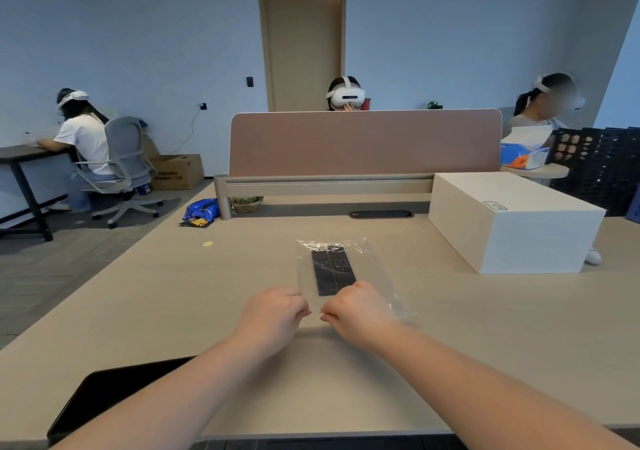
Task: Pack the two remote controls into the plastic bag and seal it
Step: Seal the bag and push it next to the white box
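A clear plastic bag [375,278] lies flat on the beige table [173,311], its near edge toward me. Two black remote controls [332,269] lie side by side inside it, pointing away from me. My left hand [277,314] and my right hand [356,311] both pinch the bag's near edge with closed fingers, almost touching each other. The bag's near right corner sticks out crumpled past my right hand. The strip of bag between my fingertips is mostly hidden.
A large white box [512,221] stands on the table at the right. A pink divider panel [363,143] closes the far side. A blue snack packet [201,212] lies at the far left edge, a dark tablet [114,394] near me at left. Three people sit beyond.
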The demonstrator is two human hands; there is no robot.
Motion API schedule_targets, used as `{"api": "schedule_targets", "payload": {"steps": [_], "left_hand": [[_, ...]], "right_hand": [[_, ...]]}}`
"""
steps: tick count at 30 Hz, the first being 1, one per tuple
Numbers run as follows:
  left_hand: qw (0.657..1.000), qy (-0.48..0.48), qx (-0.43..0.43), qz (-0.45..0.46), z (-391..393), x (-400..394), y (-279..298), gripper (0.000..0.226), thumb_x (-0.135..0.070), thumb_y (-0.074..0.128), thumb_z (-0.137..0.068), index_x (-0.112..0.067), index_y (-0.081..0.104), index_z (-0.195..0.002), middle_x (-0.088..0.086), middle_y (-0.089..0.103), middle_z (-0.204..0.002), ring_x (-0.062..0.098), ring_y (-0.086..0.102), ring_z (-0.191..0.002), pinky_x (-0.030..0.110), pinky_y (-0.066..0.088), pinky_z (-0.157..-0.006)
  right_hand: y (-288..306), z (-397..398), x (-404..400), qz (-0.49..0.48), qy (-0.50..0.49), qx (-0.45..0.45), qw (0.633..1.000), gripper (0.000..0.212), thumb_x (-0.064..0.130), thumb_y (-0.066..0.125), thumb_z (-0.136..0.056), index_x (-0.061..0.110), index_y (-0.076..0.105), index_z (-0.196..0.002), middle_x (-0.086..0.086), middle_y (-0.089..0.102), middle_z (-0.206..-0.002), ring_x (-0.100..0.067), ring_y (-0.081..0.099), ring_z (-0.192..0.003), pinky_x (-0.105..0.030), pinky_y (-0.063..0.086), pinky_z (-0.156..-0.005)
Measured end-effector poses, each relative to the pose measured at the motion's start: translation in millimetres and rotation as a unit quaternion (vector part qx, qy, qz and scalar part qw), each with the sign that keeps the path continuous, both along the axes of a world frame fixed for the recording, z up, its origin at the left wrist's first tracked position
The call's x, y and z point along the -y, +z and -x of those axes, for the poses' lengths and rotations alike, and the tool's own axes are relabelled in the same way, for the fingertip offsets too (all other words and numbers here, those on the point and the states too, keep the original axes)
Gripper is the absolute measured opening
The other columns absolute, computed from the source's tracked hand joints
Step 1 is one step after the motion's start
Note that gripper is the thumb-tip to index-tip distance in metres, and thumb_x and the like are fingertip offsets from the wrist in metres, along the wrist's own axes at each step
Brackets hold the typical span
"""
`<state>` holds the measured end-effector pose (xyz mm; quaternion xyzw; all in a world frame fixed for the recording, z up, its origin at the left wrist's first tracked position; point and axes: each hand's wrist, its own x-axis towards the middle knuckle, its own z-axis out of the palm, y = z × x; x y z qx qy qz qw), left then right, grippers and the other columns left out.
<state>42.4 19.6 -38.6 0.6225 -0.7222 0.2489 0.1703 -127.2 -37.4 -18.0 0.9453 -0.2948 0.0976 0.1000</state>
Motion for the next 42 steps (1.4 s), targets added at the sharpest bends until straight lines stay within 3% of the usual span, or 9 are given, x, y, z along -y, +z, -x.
{"api": "schedule_targets", "payload": {"steps": [7, 11, 17, 21, 25, 28, 34, 38, 42], "left_hand": [[1.0, -0.007, -0.002, -0.002, -4.8, 2.5, -5.1, 0.026, -0.035, 0.046, -0.072, -0.026, 0.064, -0.056, -0.012, 0.062, -0.054, 0.013, 0.062, -0.05, 0.013, 0.04, -0.035], [1.0, -0.009, 0.007, -0.004, -2.8, 0.7, -1.7, 0.008, -0.031, 0.064, -0.062, -0.027, 0.064, -0.054, -0.013, 0.062, -0.052, 0.01, 0.061, -0.048, 0.012, 0.035, -0.035], [1.0, -0.02, -0.02, -0.009, -4.2, 1.9, -3.7, 0.008, -0.03, 0.063, -0.067, -0.027, 0.063, -0.06, -0.012, 0.063, -0.058, 0.013, 0.062, -0.052, 0.015, 0.039, -0.036], [0.998, -0.026, -0.048, -0.006, -5.2, 2.0, -8.3, 0.025, -0.037, 0.044, -0.077, -0.028, 0.065, -0.067, -0.012, 0.066, -0.063, 0.014, 0.065, -0.058, 0.018, 0.046, -0.039], [0.998, -0.026, -0.063, -0.016, -5.1, 0.2, -7.0, 0.013, -0.03, 0.057, -0.074, -0.028, 0.068, -0.068, -0.011, 0.068, -0.065, 0.017, 0.066, -0.06, 0.021, 0.048, -0.043], [0.998, -0.022, -0.058, -0.019, -5.2, -1.7, -6.4, 0.026, -0.04, 0.047, -0.078, -0.028, 0.067, -0.066, -0.012, 0.066, -0.062, 0.013, 0.065, -0.059, 0.018, 0.046, -0.042], [0.999, -0.026, -0.042, -0.018, -4.7, 0.0, -7.6, 0.034, -0.041, 0.037, -0.077, -0.027, 0.066, -0.066, -0.011, 0.066, -0.062, 0.016, 0.066, -0.061, 0.02, 0.046, -0.041], [0.998, -0.032, -0.043, -0.015, -5.3, 0.1, -4.9, 0.031, -0.037, 0.038, -0.077, -0.026, 0.065, -0.067, -0.01, 0.067, -0.064, 0.016, 0.066, -0.061, 0.021, 0.046, -0.042], [0.997, -0.048, -0.058, -0.024, -6.6, 1.1, -6.0, 0.03, -0.034, 0.037, -0.079, -0.025, 0.064, -0.07, -0.008, 0.067, -0.068, 0.02, 0.065, -0.065, 0.025, 0.05, -0.045]], "right_hand": [[-7.5, -4.9, 0.8, -0.009, 0.012, 0.061, 0.998, 0.029, 0.026, 0.046, -0.096, 0.01, 0.07, -0.092, -0.016, 0.072, -0.088, -0.034, 0.063, -0.087, -0.036, 0.04, -0.078], [-7.9, -8.1, 2.2, -0.036, -0.001, 0.077, 0.996, 0.029, 0.028, 0.044, -0.096, 0.015, 0.07, -0.099, -0.011, 0.073, -0.096, -0.034, 0.062, -0.094, -0.033, 0.033, -0.074], [-10.4, -11.6, 5.5, -0.052, -0.012, 0.09, 0.994, 0.029, 0.026, 0.044, -0.095, 0.021, 0.07, -0.106, -0.006, 0.074, -0.104, -0.031, 0.063, -0.097, -0.033, 0.04, -0.081], [-13.5, -12.3, 6.4, -0.044, -0.008, 0.081, 0.996, 0.03, 0.025, 0.042, -0.096, 0.02, 0.07, -0.106, -0.007, 0.074, -0.103, -0.033, 0.063, -0.096, -0.035, 0.041, -0.084], [-15.0, -13.0, 5.3, -0.026, 0.001, 0.07, 0.997, 0.032, 0.027, 0.04, -0.097, 0.019, 0.069, -0.107, -0.01, 0.073, -0.102, -0.034, 0.062, -0.096, -0.037, 0.04, -0.085], [-15.1, -13.3, 4.3, -0.021, 0.008, 0.069, 0.997, 0.033, 0.027, 0.039, -0.098, 0.018, 0.069, -0.107, -0.01, 0.073, -0.101, -0.034, 0.062, -0.096, -0.037, 0.039, -0.084], [-12.3, -15.1, 1.6, 0.008, 0.038, 0.082, 0.996, 0.03, 0.023, 0.046, -0.095, 0.011, 0.072, -0.088, -0.015, 0.073, -0.082, -0.036, 0.063, -0.079, -0.033, 0.029, -0.069], [-10.0, -17.3, 0.6, 0.071, 0.023, 0.05, 0.996, 0.021, 0.025, 0.073, -0.075, 0.02, 0.068, -0.055, -0.004, 0.064, -0.048, -0.025, 0.062, -0.048, -0.027, 0.029, -0.055], [-9.6, -19.6, -1.9, 0.072, 0.009, 0.03, 0.997, 0.024, 0.026, 0.079, -0.066, 0.02, 0.064, -0.049, 0.0, 0.06, -0.042, -0.022, 0.058, -0.044, -0.025, 0.027, -0.053]]}}
